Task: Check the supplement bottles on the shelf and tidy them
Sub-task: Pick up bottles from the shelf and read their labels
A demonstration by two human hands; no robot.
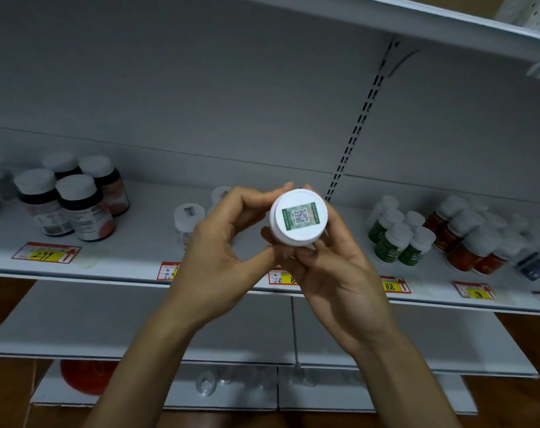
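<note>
Bottle (298, 218): held between both hands in front of the shelf (133, 257), white cap (294, 236) turned to camera.
Left hand (219, 257): curled, cap rim pinched by fingertips (285, 187).
Right hand (333, 273): curled round the bottle from below.

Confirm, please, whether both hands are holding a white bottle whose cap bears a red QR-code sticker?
Not quite: the head view shows the QR-code sticker is green, not red. Both the left hand and right hand do hold the white bottle.
</note>
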